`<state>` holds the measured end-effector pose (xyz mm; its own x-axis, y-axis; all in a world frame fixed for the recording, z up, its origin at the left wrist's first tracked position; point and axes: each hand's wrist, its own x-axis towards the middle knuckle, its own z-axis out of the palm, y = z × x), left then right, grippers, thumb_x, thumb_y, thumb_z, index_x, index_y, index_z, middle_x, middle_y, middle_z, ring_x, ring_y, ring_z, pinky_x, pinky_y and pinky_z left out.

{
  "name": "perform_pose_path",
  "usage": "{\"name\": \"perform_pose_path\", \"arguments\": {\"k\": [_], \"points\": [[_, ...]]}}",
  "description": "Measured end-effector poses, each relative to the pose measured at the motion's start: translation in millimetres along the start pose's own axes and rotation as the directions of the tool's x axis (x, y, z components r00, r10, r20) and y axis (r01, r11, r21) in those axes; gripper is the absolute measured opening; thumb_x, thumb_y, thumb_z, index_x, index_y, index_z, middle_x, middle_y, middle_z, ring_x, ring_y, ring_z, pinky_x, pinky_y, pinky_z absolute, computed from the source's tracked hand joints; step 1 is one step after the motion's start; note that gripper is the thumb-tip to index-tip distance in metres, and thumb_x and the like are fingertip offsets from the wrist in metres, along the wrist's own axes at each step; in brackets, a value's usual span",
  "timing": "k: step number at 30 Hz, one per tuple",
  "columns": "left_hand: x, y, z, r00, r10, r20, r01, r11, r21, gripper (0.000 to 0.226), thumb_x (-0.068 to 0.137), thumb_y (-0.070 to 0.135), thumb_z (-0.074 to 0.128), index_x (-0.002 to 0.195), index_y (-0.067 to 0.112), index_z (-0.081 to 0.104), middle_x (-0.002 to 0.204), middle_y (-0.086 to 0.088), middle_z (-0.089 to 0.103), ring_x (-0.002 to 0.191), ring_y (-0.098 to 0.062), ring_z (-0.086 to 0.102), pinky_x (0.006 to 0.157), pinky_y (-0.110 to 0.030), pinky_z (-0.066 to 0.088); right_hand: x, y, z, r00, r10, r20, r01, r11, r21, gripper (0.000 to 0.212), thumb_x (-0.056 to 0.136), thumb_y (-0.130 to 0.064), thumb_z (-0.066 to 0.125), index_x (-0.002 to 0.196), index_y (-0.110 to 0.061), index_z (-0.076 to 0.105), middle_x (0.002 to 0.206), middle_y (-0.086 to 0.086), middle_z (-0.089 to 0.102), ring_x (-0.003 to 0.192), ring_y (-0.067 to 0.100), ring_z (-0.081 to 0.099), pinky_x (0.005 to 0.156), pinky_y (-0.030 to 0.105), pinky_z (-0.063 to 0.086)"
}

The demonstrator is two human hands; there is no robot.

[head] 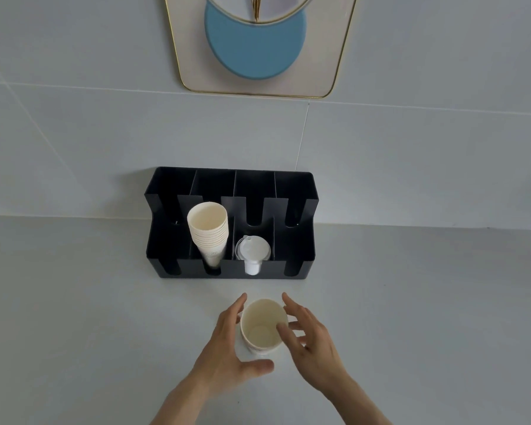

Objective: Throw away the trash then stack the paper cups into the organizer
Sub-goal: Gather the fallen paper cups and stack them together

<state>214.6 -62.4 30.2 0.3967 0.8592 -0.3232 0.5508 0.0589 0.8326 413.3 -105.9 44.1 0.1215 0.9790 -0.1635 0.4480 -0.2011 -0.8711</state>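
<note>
A single cream paper cup (259, 317) stands upright on the white counter, its mouth facing up. My left hand (227, 348) curves around its left side with fingers spread and the thumb below the cup. My right hand (310, 335) is at the cup's right side, fingers apart, with the thumb lying across the rim. Neither hand is clearly closed on the cup. Behind it, the black organizer (295, 250) stands against the wall. A leaning stack of paper cups (209, 231) fills its second compartment from the left, and white lids (252, 250) sit in the third.
The organizer's far left and far right compartments hold nothing. A gold-rimmed wall ornament with a blue disc (255, 47) hangs above. The grey tiled wall meets the counter just behind the organizer. No trash or bin is in view.
</note>
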Motion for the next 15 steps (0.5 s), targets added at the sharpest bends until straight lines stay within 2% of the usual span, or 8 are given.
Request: {"name": "perform_pose_path", "arguments": {"k": [2, 4, 6, 8, 11, 15], "points": [[-0.7, 4.1, -14.0, 0.998, -0.068, 0.012, 0.069, 0.988, -0.14, 0.11, 0.062, 0.063, 0.082, 0.152, 0.047, 0.021, 0.148, 0.017, 0.035, 0.133, -0.005, 0.045, 0.111, -0.038, 0.043, 3.6, -1.3, -3.1, 0.996, 0.093, -0.005, -0.092, 0.99, 0.104, 0.053, 0.097, -0.041, 0.063, 0.146, -0.047, 0.044, 0.131, -0.016, 0.058, 0.106, -0.001, 0.065, 0.08, 0.025, 0.06], [0.1, 10.8, -28.1, 0.985, -0.171, 0.005, 0.166, 0.954, -0.251, 0.09, 0.065, 0.069, 0.072, 0.145, 0.043, 0.038, 0.14, 0.012, 0.05, 0.123, -0.009, 0.058, 0.105, -0.039, 0.049, 8.1, -2.3, -6.5, 0.981, 0.193, 0.007, -0.191, 0.964, 0.187, 0.047, 0.095, -0.041, 0.067, 0.139, -0.046, 0.052, 0.127, -0.013, 0.061, 0.103, 0.006, 0.068, 0.084, 0.033, 0.062], [1.7, 16.5, -37.5, 0.966, -0.259, 0.001, 0.247, 0.919, -0.308, 0.068, 0.077, 0.062, 0.069, 0.137, 0.037, 0.048, 0.13, 0.008, 0.06, 0.113, -0.013, 0.065, 0.098, -0.042, 0.056, 12.1, -5.0, -9.9, 0.96, 0.279, 0.033, -0.278, 0.925, 0.26, 0.039, 0.095, -0.038, 0.067, 0.132, -0.042, 0.058, 0.124, -0.009, 0.064, 0.102, 0.012, 0.069, 0.083, 0.037, 0.063], [3.3, 20.7, -41.4, 0.949, -0.315, 0.0, 0.295, 0.888, -0.354, 0.046, 0.091, 0.046, 0.068, 0.131, 0.031, 0.054, 0.123, 0.003, 0.066, 0.104, -0.016, 0.07, 0.09, -0.042, 0.062, 14.7, -10.8, -14.0, 0.94, 0.332, 0.08, -0.34, 0.89, 0.304, 0.034, 0.095, -0.032, 0.066, 0.129, -0.036, 0.061, 0.119, -0.005, 0.067, 0.101, 0.015, 0.07, 0.08, 0.036, 0.064], [4.1, 27.6, -42.4, 0.93, -0.367, 0.026, 0.347, 0.852, -0.392, 0.033, 0.094, 0.036, 0.067, 0.125, 0.026, 0.06, 0.114, -0.004, 0.071, 0.097, -0.021, 0.074, 0.08, -0.039, 0.064, 15.7, -17.8, -16.8, 0.921, 0.365, 0.14, -0.39, 0.873, 0.293, 0.029, 0.095, -0.029, 0.063, 0.123, -0.03, 0.065, 0.112, 0.0, 0.07, 0.097, 0.019, 0.071, 0.077, 0.039, 0.065], [4.0, 33.2, -39.7, 0.922, -0.386, 0.043, 0.37, 0.84, -0.398, 0.023, 0.094, 0.025, 0.066, 0.116, 0.019, 0.067, 0.106, -0.008, 0.074, 0.093, -0.028, 0.076, 0.078, -0.04, 0.065, 15.8, -20.0, -16.7, 0.92, 0.376, 0.11, -0.391, 0.886, 0.249, 0.021, 0.092, -0.02, 0.062, 0.11, -0.028, 0.072, 0.102, 0.004, 0.073, 0.086, 0.022, 0.072, 0.072, 0.039, 0.066]]}}
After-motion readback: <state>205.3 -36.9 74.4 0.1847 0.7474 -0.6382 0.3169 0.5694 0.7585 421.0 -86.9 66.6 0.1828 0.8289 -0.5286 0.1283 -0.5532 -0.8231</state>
